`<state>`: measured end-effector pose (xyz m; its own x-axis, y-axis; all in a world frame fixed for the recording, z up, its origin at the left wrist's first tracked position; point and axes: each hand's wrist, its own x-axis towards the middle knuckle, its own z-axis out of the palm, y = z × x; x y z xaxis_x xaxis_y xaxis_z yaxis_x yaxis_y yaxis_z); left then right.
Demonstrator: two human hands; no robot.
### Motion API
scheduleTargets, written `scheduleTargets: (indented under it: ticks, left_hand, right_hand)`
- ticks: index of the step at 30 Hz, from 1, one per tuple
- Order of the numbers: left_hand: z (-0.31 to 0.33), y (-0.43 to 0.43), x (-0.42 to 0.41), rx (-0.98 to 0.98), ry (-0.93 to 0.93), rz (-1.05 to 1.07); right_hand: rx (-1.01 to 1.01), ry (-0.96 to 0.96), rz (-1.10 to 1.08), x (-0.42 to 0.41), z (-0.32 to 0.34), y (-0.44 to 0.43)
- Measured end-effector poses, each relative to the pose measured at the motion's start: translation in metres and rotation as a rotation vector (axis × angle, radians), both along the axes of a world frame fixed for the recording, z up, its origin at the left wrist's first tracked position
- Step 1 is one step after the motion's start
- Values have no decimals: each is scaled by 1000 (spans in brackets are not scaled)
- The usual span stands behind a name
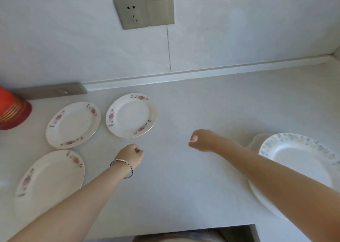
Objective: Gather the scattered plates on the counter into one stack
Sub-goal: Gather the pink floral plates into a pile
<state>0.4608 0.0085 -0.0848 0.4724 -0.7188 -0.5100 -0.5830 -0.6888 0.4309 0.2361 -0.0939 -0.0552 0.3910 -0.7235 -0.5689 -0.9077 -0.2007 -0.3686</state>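
Three pink-flowered plates lie flat and apart on the white table: the rear plate [131,115] is the landmark, a second plate [73,125] sits just left of it, and a third plate [49,182] lies nearer the viewer, left of it. The left hand [131,155], with a bracelet [122,168] on its wrist, is loosely curled and empty just in front of the rear plate. The right hand [201,140], also curled and empty, hovers to its right, its forearm crossing a blue-patterned plate stack [294,153] far right.
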Motion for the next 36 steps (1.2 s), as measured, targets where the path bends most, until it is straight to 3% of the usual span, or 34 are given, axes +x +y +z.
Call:
scheduleTargets:
  ticks: [3, 6, 8, 12, 16, 25, 36]
  left_hand:
    - [1, 11, 54, -19, -31, 34]
    - [0, 22, 106, -4, -53, 63]
    - [-4, 30, 136, 14, -64, 89]
    - [-18, 43, 179, 57, -58, 107]
    - [-27, 44, 199, 82, -33, 89]
    - [-29, 26, 189, 72, -49, -35]
    - [-30, -23, 47, 3, -43, -254]
  right_hand:
    - [61, 17, 15, 70, -15, 17]
    - [155, -27, -136, 134, -36, 24]
    - [269, -169, -406, 168, -44, 23]
    - [654, -645, -1149, 208, -58, 16]
    - [643, -909, -1445, 224, -76, 11]
    - [539, -996, -1434, 192, -60, 8]
    - [291, -1026, -1228, -36, 0, 38]
